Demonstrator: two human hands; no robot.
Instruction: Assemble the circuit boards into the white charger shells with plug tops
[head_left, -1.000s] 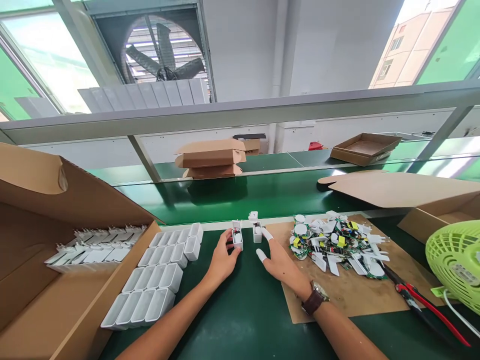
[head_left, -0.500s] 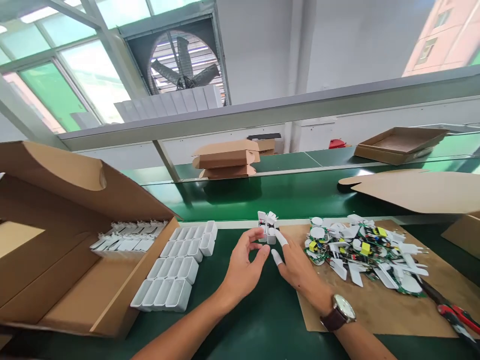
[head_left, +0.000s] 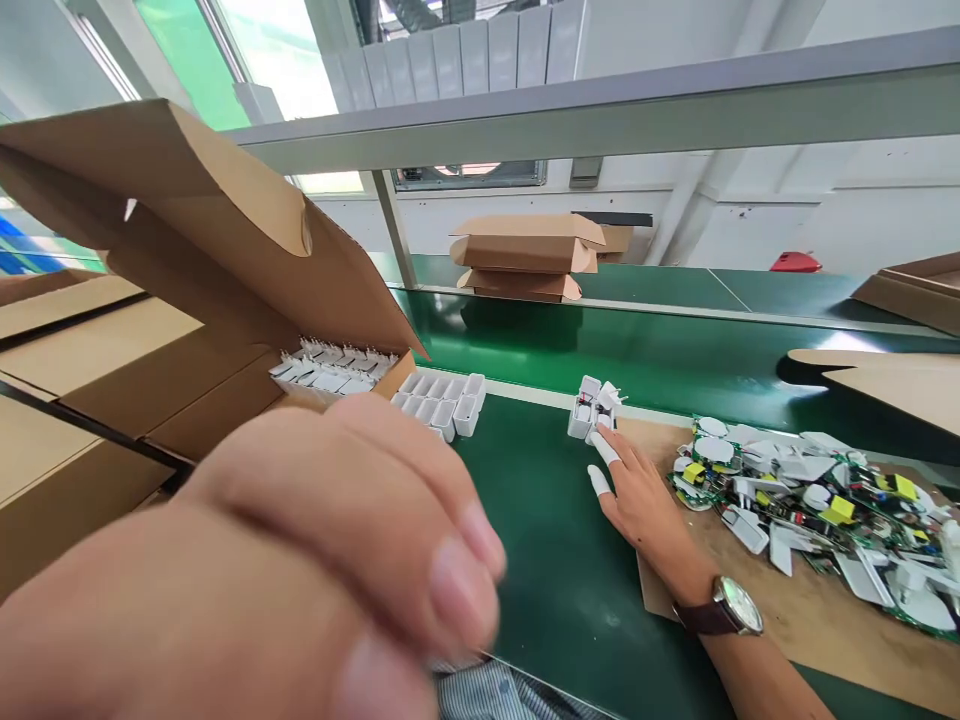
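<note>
My left hand (head_left: pixel 322 560) is raised close to the camera and fills the lower left, slightly blurred. Its fingers are curled together; whatever is in them, if anything, is hidden. On the green work surface, my right hand (head_left: pixel 641 500) reaches forward with fingers stretched out and white covers on two fingertips. Those fingertips touch a small cluster of white plastic cases (head_left: pixel 583 412) with white parts sticking out of the tops. Beside this hand, a heap of circuit boards with white and yellow parts (head_left: pixel 817 500) lies on a brown cardboard sheet (head_left: pixel 667 585).
Rows of white cases (head_left: pixel 469 408) stand left of centre, partly hidden by my left hand. An open cardboard box (head_left: pixel 247 230) holding white parts stands behind them. Flattened boxes (head_left: pixel 525 245) lie beyond the green belt (head_left: pixel 675 345). A grey rail (head_left: pixel 600 120) crosses above.
My left hand has left the white cases and come up close to the camera. My right hand stays at the cases, fingers extended. The view has shifted left and downward.
</note>
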